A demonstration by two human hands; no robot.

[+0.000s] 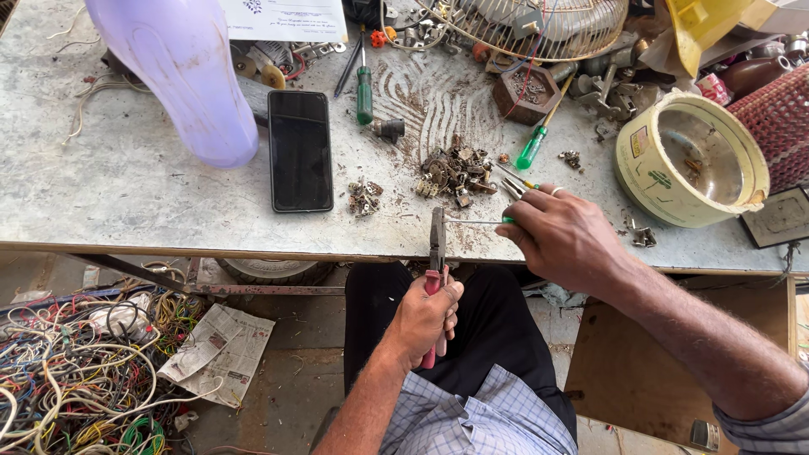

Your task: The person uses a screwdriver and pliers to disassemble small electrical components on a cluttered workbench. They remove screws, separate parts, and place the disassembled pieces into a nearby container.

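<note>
My left hand (425, 316) grips the red handles of a pair of pliers (436, 253), whose dark jaws point up at the table's front edge. My right hand (566, 240) holds a thin screwdriver with a green handle (476, 222); its metal shaft runs left to the plier jaws. A ring shows on one finger of that hand. Just beyond the hands lies a pile of small rusty metal parts (455, 173), with a smaller heap (364, 198) to its left.
A black phone (300, 150) lies face up on the worn grey table (126, 185). A lilac plastic piece (190, 72), two green-handled screwdrivers (364, 88) (533, 145), a fan grille (539, 25) and a round cream tin (687, 160) stand further back. Tangled wires (76, 371) cover the floor at left.
</note>
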